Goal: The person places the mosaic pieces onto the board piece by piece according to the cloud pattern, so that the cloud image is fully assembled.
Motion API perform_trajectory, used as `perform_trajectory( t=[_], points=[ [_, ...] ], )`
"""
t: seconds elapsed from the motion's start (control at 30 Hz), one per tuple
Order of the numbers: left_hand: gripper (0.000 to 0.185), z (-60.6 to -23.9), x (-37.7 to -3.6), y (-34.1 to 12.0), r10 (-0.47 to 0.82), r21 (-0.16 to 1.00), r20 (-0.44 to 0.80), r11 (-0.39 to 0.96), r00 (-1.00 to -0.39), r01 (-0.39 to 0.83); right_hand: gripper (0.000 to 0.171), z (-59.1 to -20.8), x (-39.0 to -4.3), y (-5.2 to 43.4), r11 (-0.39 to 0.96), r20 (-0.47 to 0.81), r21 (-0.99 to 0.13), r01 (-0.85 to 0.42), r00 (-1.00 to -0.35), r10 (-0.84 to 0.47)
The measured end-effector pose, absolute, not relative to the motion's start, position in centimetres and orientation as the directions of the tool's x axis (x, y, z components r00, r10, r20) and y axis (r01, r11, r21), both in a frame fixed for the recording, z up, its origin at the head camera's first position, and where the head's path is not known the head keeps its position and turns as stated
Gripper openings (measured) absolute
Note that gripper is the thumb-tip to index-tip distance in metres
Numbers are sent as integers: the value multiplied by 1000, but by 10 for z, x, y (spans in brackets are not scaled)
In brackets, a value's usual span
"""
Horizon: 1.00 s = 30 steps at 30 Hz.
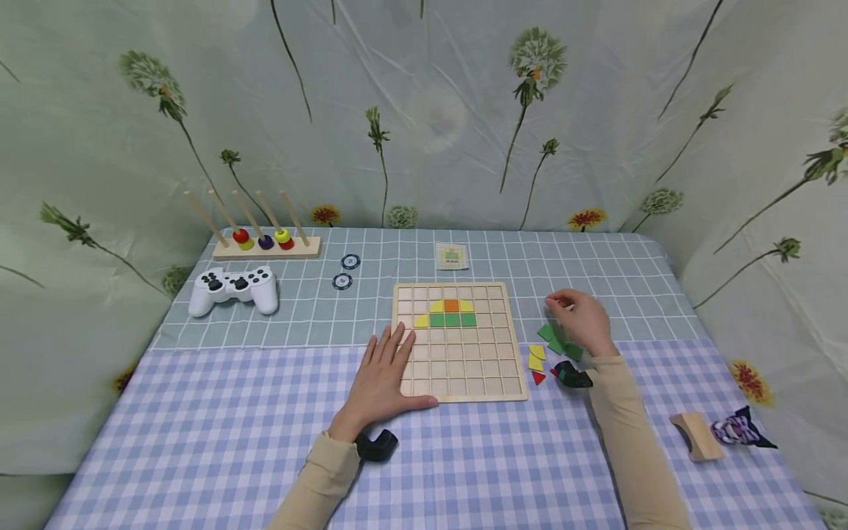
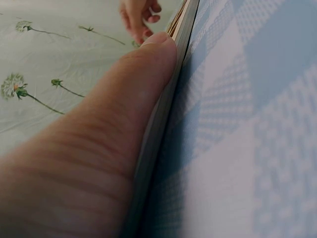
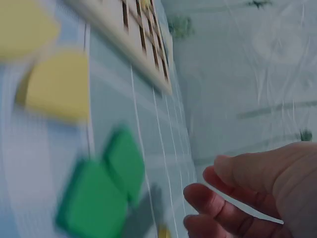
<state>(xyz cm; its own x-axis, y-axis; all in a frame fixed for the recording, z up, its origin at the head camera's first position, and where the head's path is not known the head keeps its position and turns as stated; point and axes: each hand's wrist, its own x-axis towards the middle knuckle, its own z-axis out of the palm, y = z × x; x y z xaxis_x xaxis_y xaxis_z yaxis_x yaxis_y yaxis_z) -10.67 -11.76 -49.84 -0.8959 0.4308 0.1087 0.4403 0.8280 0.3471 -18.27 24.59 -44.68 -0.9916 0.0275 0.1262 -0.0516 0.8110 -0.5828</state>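
A wooden grid board (image 1: 464,368) lies mid-table with yellow, orange and green tiles (image 1: 452,314) set in its upper rows. My left hand (image 1: 387,372) lies flat, fingers straight, over the board's left edge. In the left wrist view its thumb (image 2: 124,114) presses along the board's rim (image 2: 166,106). My right hand (image 1: 578,318) hovers right of the board over loose green tiles (image 1: 553,338), its fingers loosely curled. Nothing shows between its fingertips (image 3: 198,193). Yellow tiles (image 1: 535,357) and a red one (image 1: 538,377) lie beside them. Green tiles (image 3: 99,193) and yellow tiles (image 3: 59,84) blur close below the right hand.
At the back left stand a white game controller (image 1: 233,289) and a peg rack with coloured rings (image 1: 265,239). Two round discs (image 1: 346,271) and a pattern card (image 1: 452,256) lie behind the board. A wooden block (image 1: 695,436) and a patterned cloth (image 1: 735,429) sit near the right edge.
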Motion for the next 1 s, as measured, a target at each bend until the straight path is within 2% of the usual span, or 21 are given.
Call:
perform_trajectory(
  t=[0.2,0.47,0.73,1.0],
  points=[
    [115,-500,-107,-118,431,345,119,827,-894,444,27,-449,-175,271,849,59,-522,83,-989,133],
    [115,-501,-107,-119,436,337,148,821,-888,460,40,-450,-172,278,865,-25,-454,215,-973,229],
    [115,-500,-107,-118,436,340,143,822,-889,457,39,-449,-178,273,869,-66,-435,236,-971,231],
    [116,-501,-108,-118,435,337,141,824,-889,456,33,-443,-182,270,841,-115,-508,185,-983,146]
  ],
)
